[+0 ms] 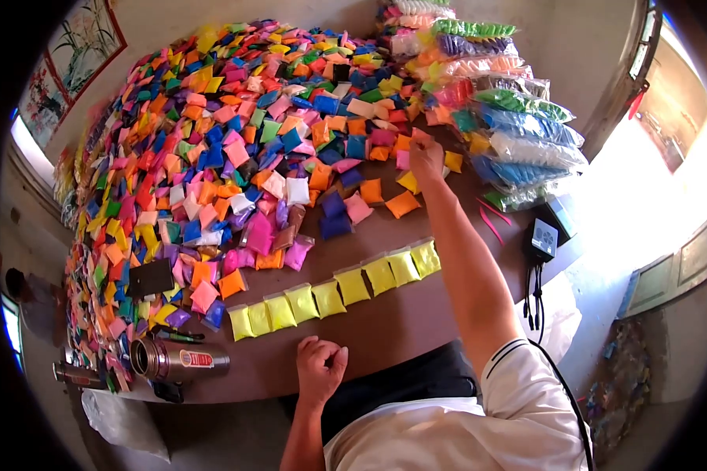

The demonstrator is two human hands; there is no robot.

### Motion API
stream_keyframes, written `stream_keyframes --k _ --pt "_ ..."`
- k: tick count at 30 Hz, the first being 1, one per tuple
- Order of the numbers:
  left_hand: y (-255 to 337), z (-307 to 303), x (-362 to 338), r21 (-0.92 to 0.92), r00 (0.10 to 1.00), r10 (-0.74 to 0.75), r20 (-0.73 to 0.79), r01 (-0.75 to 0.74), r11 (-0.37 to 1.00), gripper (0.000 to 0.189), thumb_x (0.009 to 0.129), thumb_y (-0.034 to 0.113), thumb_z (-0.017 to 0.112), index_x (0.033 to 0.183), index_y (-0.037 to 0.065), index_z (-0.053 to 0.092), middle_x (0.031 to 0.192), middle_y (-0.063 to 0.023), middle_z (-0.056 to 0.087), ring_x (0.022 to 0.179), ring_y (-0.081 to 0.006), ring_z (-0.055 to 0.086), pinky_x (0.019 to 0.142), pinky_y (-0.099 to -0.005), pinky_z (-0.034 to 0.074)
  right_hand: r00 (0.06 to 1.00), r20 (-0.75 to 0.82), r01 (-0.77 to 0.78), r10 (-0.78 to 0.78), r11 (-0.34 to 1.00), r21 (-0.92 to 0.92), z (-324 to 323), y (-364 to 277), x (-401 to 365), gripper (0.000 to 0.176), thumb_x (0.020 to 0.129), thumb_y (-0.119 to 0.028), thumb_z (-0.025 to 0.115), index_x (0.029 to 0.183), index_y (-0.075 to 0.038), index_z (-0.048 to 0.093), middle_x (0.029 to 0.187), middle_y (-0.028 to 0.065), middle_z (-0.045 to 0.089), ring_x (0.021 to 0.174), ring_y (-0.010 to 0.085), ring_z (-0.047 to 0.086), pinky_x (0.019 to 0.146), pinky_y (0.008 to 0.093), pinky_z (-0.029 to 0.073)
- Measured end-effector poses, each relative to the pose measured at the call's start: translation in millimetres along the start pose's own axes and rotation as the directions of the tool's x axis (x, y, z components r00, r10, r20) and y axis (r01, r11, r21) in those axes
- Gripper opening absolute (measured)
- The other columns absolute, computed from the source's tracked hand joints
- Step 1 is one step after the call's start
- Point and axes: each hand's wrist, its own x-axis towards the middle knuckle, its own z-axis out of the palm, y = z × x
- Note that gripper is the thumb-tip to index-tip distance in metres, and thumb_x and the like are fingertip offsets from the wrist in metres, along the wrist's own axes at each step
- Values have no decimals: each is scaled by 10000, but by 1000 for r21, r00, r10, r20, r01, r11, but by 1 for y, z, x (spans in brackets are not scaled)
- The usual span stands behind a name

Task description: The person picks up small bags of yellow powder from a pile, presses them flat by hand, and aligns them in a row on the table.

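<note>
My left hand (322, 367) is curled closed at the table's front edge, with nothing visible in it. It is just below a slanting row of several bright yellow packets (327, 299) lying side by side. My right hand (426, 160) stretches to the far side of the table, fingers closed together. A pinkish-orange patch shows at its fingertips; whether it is a packet in the grip or one lying behind, I cannot make out. Close to that hand lie a yellow packet (452, 162) and an orange packet (403, 205).
A large heap of small coloured packets (236, 149) covers the table's left and back. Bagged stacks (530, 129) rise at the back right. A steel flask (181, 359) lies front left, a black square (151, 278) above it. A cabled device (542, 239) sits at the right edge.
</note>
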Motion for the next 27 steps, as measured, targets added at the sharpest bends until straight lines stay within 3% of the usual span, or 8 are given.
stream_keyframes --k 2,6,12,14,20,24,25,27 --pt "-2 3 0 20 1000 6 3 -6 1000 186 825 154 691 695 70 587 696 -46 626 682 -266 602 869 -420 451 990 -109 100 -94 994 43 10 19 27 198 883 -151 552 924 -10 684 934 173 690 882 341 658 756 373 506" --pt "2 6 0 98 999 -1 32 -2 995 187 791 146 700 675 84 567 680 -25 606 686 -250 577 868 -422 436 999 -15 41 -42 998 -54 14 44 71 224 898 -178 574 989 -3 683 927 208 677 880 320 664 766 357 494" --pt "5 6 1 189 993 -53 107 32 981 163 752 109 697 697 95 544 684 -33 579 686 -257 564 854 -442 441 979 -20 200 -204 972 -121 26 49 118 252 920 -224 544 1006 -25 673 964 202 682 913 370 648 810 406 499" --pt "4 7 0 237 993 -21 116 -7 972 171 729 101 704 709 94 534 698 -33 572 691 -255 556 842 -452 443 982 -30 183 -186 978 -101 35 48 134 171 887 -172 550 917 -72 686 982 187 671 950 385 624 827 440 494" --pt "6 7 0 285 988 -33 153 -12 959 189 707 101 698 716 100 510 703 -25 547 692 -243 540 835 -451 444 930 -120 335 -347 936 -105 70 70 194 179 852 -83 539 966 -66 675 954 187 669 957 387 624 857 441 489" --pt "12 5 8 315 979 -47 199 -19 949 188 711 111 687 733 102 500 709 -27 533 688 -240 534 837 -444 444 984 -33 163 -176 958 -234 66 62 211 210 823 -110 559 985 -65 684 1064 195 667 1030 386 615 906 437 479" --pt "13 8 9 307 986 -42 164 -11 952 176 758 119 672 741 100 498 713 -49 548 680 -256 545 840 -462 451 994 17 109 -107 981 -161 67 66 217 241 803 -134 580 1006 -59 687 1088 203 665 1051 391 611 933 442 470" --pt "16 12 12 301 990 -47 133 5 954 173 805 128 657 750 99 496 717 -71 564 673 -273 555 843 -481 458 991 42 135 -129 967 -215 73 75 227 258 795 -139 588 1013 -41 684 1078 216 663 1046 395 613 930 444 473"
